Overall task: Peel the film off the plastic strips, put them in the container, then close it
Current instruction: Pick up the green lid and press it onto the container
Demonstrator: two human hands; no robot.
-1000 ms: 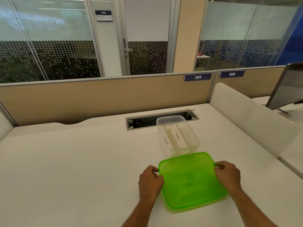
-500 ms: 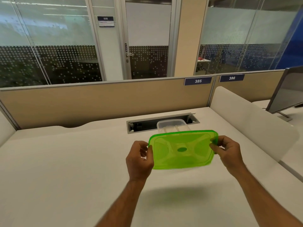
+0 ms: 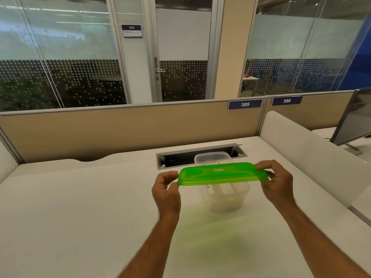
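A: While the translucent green plastic lid (image 3: 221, 173) hangs level, how is it held?

B: Left hand (image 3: 167, 190) and right hand (image 3: 278, 182) pinch its short ends, long axis crosswise.

A: And the clear plastic container (image 3: 224, 197)?

B: Directly below, near the white desk's (image 3: 80, 207) far edge, strips (image 3: 225, 190) inside.

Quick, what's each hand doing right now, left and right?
Left hand: pinching the left edge of the green lid.
Right hand: gripping the lid's right edge, holding it above the clear container.
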